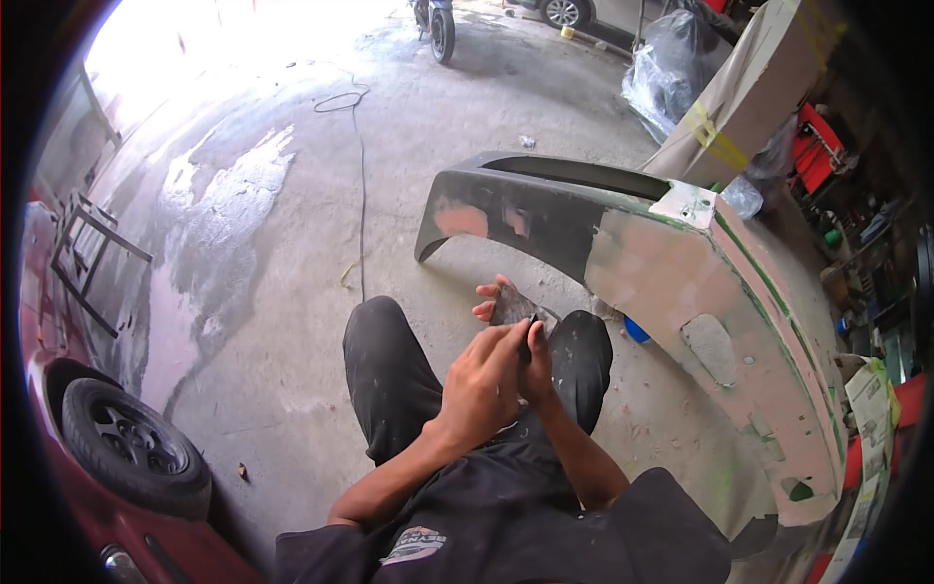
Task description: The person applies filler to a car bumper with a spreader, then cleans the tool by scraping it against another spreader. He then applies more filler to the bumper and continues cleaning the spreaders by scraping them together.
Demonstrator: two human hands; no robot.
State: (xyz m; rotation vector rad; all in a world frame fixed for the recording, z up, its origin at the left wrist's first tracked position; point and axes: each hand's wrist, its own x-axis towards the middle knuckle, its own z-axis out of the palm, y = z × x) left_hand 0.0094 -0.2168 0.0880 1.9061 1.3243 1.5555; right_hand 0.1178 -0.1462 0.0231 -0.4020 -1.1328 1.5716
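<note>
Both my hands meet in front of my knees. A thin grey-brown sheet, like worn sandpaper (510,306), lies against the fingers of my right hand (533,365), whose fingertips show beyond its left edge. My left hand (479,383) is closed, its fingers pressed together at a small dark piece (530,336) by the sheet's near edge; what exactly it pinches is partly hidden. Just beyond and to the right stands a large car bumper (642,255), black at its left end and covered with pinkish filler patches elsewhere.
A red car (156,530) with a wheel (126,440) is at the lower left, a metal stand (92,255) above it. A cable (361,195) runs along the floor. A motorcycle wheel (442,36) and plastic sheeting (666,73) are farther off. Something blue (636,331) sits under the bumper.
</note>
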